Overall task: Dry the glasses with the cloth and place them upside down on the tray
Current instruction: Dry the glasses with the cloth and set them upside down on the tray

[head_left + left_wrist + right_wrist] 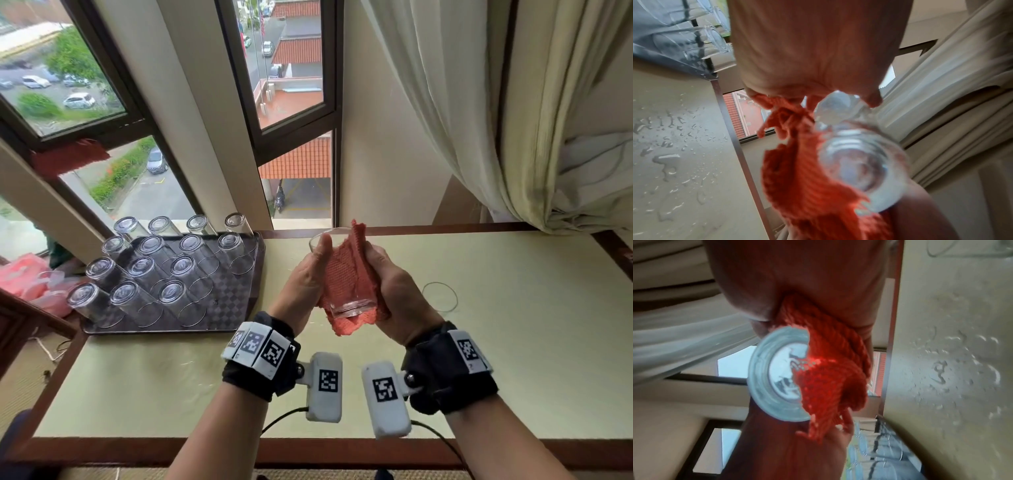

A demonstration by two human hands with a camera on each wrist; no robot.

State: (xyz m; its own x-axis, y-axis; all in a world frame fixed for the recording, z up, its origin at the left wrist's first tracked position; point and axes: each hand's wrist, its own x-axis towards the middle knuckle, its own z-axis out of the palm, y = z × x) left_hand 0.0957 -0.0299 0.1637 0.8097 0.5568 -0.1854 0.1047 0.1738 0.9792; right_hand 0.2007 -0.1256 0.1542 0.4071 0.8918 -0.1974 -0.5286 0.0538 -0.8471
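- Right now I have the glass [337,274] held up between both hands, above the table [513,308], base toward me and mouth away.
- My left hand [303,277] wraps its bare wall, thumb near the rim.
- My right hand [388,277] clutches the cloth [346,270] against the other side, partly tucked inside.
- I judge it light, rigid, breakable, and slick where wet; droplets dot the table.
- Best hold: around the mid-wall, through cloth.
- The tray [239,294] sits left of my left hand, carrying 14 upturned glasses [178,274].
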